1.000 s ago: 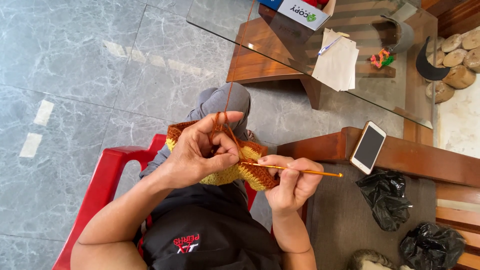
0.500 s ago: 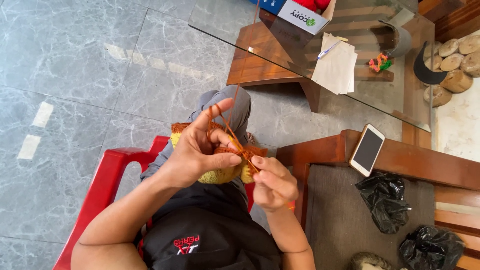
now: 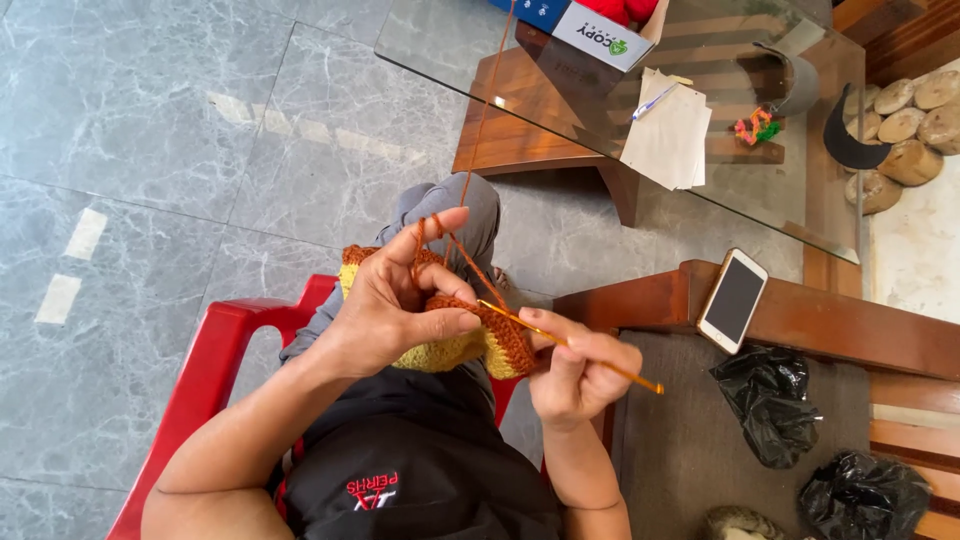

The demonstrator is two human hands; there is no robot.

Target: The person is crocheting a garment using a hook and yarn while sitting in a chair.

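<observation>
My left hand [image 3: 395, 305] pinches the edge of an orange and yellow crocheted piece [image 3: 470, 338] over my lap. Orange yarn [image 3: 483, 130] is looped over its raised index finger and runs up toward the glass table. My right hand [image 3: 580, 375] grips an orange crochet hook [image 3: 570, 345], whose tip sits in the orange edge of the piece next to my left thumb. The hook's handle sticks out to the right past my fingers.
I sit on a red plastic chair [image 3: 215, 365] on grey marble floor. A glass-topped wooden table [image 3: 800, 215] ahead holds papers [image 3: 668, 140] and a box [image 3: 598, 30]. A phone [image 3: 733, 300] lies on a wooden bench arm at right, with black plastic bags [image 3: 780, 405] beside it.
The right hand pushed in close to the left hand, then drew back to the right, so the hook's handle again sticks out. The left index finger stays raised with yarn.
</observation>
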